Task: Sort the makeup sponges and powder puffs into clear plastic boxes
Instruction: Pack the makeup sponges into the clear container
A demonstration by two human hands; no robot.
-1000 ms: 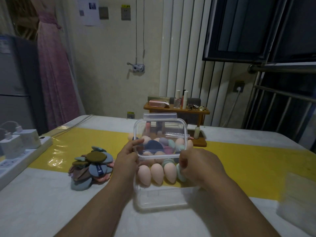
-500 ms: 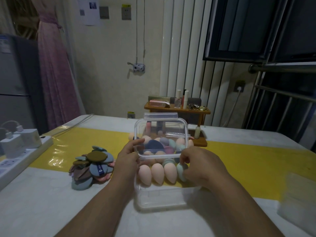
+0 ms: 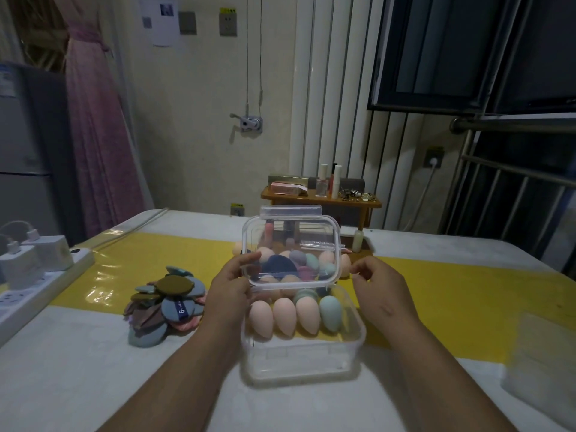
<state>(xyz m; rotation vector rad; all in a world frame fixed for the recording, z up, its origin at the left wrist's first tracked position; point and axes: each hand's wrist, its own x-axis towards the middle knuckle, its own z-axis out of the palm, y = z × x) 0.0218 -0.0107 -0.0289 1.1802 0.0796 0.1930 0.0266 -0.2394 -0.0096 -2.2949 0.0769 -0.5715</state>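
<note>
A clear plastic box [image 3: 299, 366] stands on the table in front of me, its hinged lid [image 3: 290, 241] raised upright. Inside lies a row of three pink egg-shaped sponges [image 3: 261, 318] and one teal sponge [image 3: 329, 313]. My left hand [image 3: 230, 288] grips the lid's left edge. My right hand [image 3: 374, 282] hovers by the lid's right edge with fingers loosely apart and nothing in it. More loose sponges [image 3: 344, 265] lie behind the lid, mostly seen through it. A pile of flat round powder puffs [image 3: 165, 304] sits left of the box.
A white power strip with chargers [image 3: 40, 285] runs along the table's left edge. A small wooden shelf with cosmetics [image 3: 321, 201] stands at the back, a little bottle [image 3: 357, 240] below it. A pale stack [image 3: 542, 369] lies at the right edge.
My right hand has let go of the teal sponge in the box and drawn back up and to the right. The left hand stays on the lid.
</note>
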